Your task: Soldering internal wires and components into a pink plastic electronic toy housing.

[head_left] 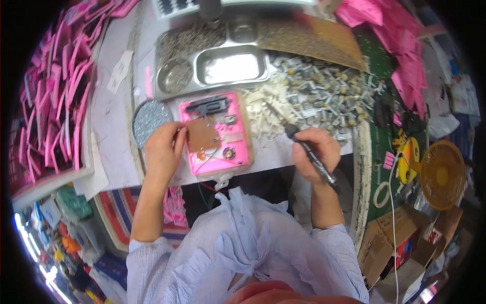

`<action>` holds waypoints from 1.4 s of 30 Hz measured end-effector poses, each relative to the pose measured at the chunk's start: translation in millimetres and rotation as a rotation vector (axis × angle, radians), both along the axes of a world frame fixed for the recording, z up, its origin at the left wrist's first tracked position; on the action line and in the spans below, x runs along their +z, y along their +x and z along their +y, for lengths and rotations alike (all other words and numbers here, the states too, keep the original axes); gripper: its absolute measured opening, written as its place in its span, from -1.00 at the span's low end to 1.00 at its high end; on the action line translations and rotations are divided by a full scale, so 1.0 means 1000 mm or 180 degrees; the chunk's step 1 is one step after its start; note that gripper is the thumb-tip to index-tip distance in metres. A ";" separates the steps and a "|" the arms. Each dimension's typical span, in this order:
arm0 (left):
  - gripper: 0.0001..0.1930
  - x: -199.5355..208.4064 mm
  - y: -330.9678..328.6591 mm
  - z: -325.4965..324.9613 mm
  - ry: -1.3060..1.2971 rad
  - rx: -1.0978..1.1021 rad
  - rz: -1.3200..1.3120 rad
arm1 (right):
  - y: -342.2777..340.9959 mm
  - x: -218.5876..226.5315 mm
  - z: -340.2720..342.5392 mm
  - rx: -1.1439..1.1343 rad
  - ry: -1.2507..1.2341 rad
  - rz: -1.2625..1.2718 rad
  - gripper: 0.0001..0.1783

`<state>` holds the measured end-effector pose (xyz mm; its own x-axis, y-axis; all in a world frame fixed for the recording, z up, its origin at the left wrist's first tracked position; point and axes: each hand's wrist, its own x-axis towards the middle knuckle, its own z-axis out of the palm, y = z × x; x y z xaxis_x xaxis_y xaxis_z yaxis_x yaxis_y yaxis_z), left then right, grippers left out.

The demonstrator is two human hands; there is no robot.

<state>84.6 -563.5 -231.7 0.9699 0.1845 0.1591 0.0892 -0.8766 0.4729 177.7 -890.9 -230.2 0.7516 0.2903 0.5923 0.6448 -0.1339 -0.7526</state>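
My left hand (163, 150) pinches the edge of a brown circuit board (202, 135) between thumb and fingers. The board is over a pink plastic casing (191, 164), covering part of its inside. Around the board, the casing shows a black part (208, 105) at its top, a small round part (229, 153) and thin wires. To the right, my right hand (318, 152) is closed around a black pen-shaped screwdriver (315, 161). Its thin tip points up and left, away from the casing, above a heap of white plastic pieces (263, 114).
Left of the casing stands a round dish of small metal bits (152, 121). Behind it is a steel compartment tray (162, 88) with small screws. Grey metal parts (324, 91) are heaped at right, beside a brown board (314, 40). Pink casings (61, 96) are stacked far left.
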 end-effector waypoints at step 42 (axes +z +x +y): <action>-0.89 -0.007 0.036 -0.012 -0.1390 -0.0617 -0.0682 | -0.014 0.012 0.035 -0.0101 -0.0227 0.0205 -0.72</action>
